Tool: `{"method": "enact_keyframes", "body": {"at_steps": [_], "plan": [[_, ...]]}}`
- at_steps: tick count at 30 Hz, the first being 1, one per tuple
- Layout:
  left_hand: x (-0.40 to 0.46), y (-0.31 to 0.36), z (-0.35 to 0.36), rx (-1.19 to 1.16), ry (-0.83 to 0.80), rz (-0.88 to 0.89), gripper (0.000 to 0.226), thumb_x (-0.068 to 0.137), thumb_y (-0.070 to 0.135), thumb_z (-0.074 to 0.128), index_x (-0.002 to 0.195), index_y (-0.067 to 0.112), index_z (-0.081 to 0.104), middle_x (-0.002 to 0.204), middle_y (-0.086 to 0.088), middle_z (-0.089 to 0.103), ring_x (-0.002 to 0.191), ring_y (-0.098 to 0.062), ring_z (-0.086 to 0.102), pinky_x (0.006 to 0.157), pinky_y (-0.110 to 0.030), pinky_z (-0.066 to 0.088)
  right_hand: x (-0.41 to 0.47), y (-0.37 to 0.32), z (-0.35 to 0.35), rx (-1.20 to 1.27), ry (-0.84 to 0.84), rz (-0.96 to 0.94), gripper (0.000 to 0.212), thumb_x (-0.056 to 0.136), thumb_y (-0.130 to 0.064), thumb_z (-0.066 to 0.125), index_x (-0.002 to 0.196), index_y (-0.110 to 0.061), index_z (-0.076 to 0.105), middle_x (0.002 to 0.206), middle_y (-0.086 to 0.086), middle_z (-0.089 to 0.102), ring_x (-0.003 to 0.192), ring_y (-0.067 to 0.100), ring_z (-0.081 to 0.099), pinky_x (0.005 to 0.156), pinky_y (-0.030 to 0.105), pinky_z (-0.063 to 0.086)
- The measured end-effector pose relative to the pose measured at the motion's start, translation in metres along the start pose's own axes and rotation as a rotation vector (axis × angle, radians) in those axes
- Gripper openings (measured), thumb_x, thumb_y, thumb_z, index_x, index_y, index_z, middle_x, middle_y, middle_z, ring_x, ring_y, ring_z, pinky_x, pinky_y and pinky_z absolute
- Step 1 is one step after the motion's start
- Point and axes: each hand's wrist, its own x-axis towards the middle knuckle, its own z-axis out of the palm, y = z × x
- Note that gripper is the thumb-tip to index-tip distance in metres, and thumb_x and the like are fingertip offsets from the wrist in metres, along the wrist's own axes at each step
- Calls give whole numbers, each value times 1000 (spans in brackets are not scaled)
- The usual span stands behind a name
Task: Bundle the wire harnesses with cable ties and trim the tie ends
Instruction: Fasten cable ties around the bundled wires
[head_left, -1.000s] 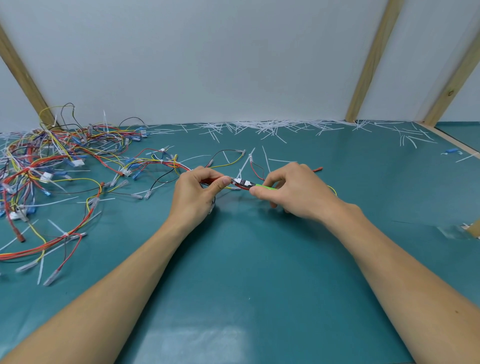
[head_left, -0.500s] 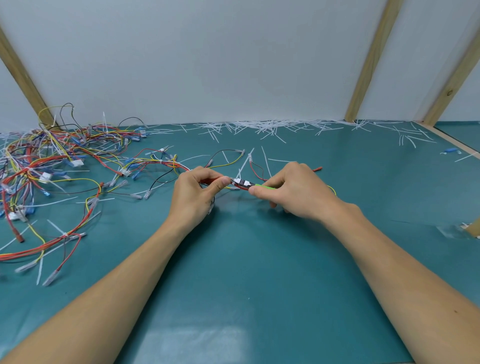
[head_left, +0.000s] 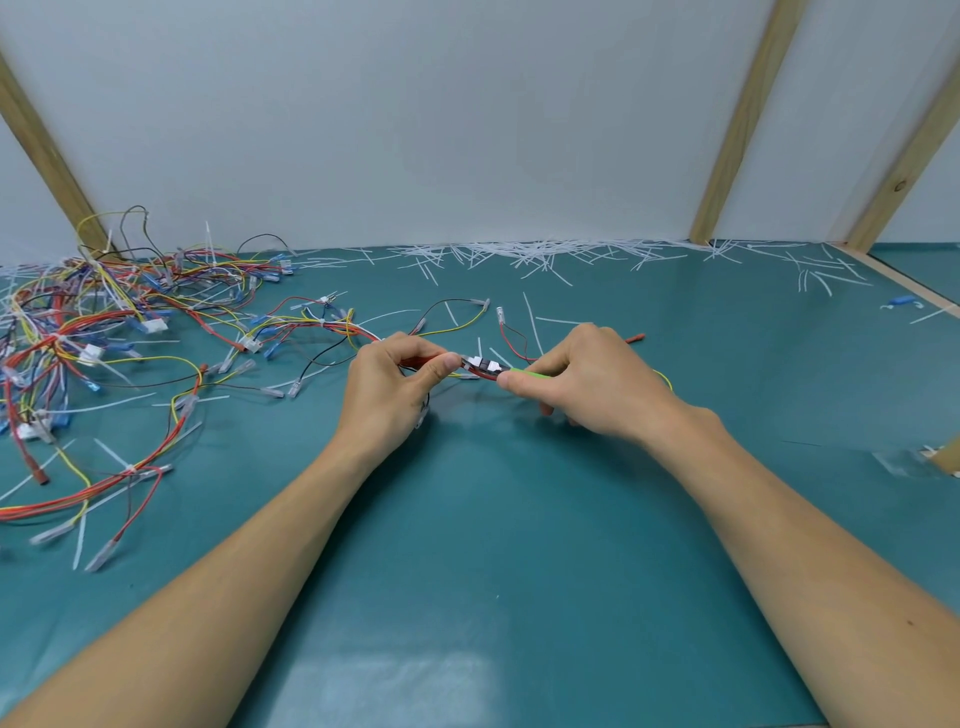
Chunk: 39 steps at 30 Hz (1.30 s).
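I am seeing almost nothing changing over the last second: my left hand (head_left: 395, 387) and right hand (head_left: 582, 382) are still pinching the wire harness (head_left: 480, 366) just above the green mat (head_left: 493, 545), so I judge the tying is stalling.

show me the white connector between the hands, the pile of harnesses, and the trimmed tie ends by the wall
white connector (head_left: 480, 365), head view, on its white body between the thumbs
pile of harnesses (head_left: 104, 332), head view, on the tangled wires at left
trimmed tie ends (head_left: 524, 254), head view, on the white offcuts along the wall
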Motion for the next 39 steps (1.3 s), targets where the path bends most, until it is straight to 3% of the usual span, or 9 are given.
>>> {"method": "enact_keyframes", "body": {"at_steps": [6,10,17,20,27,31,35,37,39], "plan": [[0,1,0,-30,10,-20,14,89,22,76,77,27,73,64,19,59,48,-4,48,51,-16,37,2,1,1,37,-19,9,44,78,-75,62,61,-38,76,56,-3,66,49,15,51,52,34,45],[-1,3,1,-62,19,-36,14,90,22,75,77,24,73,63,15,56,39,-10,42,43,-17,34,2,1,1,52,0,-23,41,82,-75,59,61,-43,74,55,-4,65,50,21,51,52,29,41],[-1,7,-1,-48,42,-12,14,90,20,76,76,23,72,61,16,58,51,-1,48,52,-9,38,6,1,0,41,151,-3,56,92,-69,54,74,-19,74,62,4,63,61,28,55,62,42,49],[-1,8,0,-62,34,-20,15,92,22,74,77,22,71,56,20,55,44,-5,44,48,-11,35,11,7,-1,41,315,63,53,97,-64,50,76,-19,69,52,-9,51,59,18,47,57,38,35],[-1,6,-1,14,11,67,16,94,16,70,80,23,68,64,28,61,66,5,53,69,-7,39,21,24,-2,17,439,192,46,95,-63,52,73,-23,56,65,-7,58,69,17,56,59,34,34],[0,7,-1,29,-19,113,13,97,13,66,84,17,67,68,28,60,69,4,52,71,-9,39,22,29,0,-9,436,243,15,86,-39,63,92,-25,62,86,-10,71,86,26,63,72,37,43],[0,7,-4,15,-67,123,13,99,14,63,86,15,65,73,17,60,65,0,50,67,-13,41,21,29,0,21,372,224,17,82,-24,65,95,-30,56,103,-9,75,97,27,64,81,39,50],[-1,9,-5,2,-82,140,12,99,13,63,87,11,65,78,1,63,68,-3,52,69,-16,42,20,28,1,37,316,211,19,82,-22,67,92,-32,55,103,-9,75,98,25,65,85,42,54],[-2,12,-5,-5,-89,146,12,98,11,64,86,10,65,79,2,63,72,-4,52,72,-15,42,19,27,3,38,275,182,18,85,-23,70,87,-33,55,99,-11,76,95,24,65,85,44,54]]}}
